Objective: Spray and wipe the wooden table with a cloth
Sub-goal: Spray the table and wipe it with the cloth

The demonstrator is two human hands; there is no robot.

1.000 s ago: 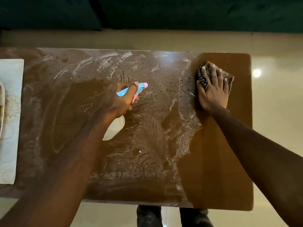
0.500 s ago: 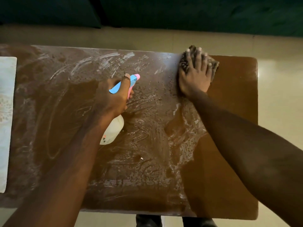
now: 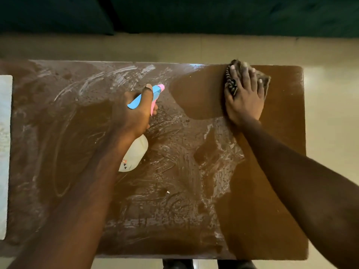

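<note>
cloth (image 3: 231, 82) pressed flat under right hand (image 3: 245, 100).

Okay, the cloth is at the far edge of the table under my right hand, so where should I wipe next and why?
Probably draw the cloth under the right hand back toward you, through the foamy streaks just below it. The patch left of the cloth is already clean, while the table middle is still covered in suds. The left hand only holds the spray bottle.
</note>
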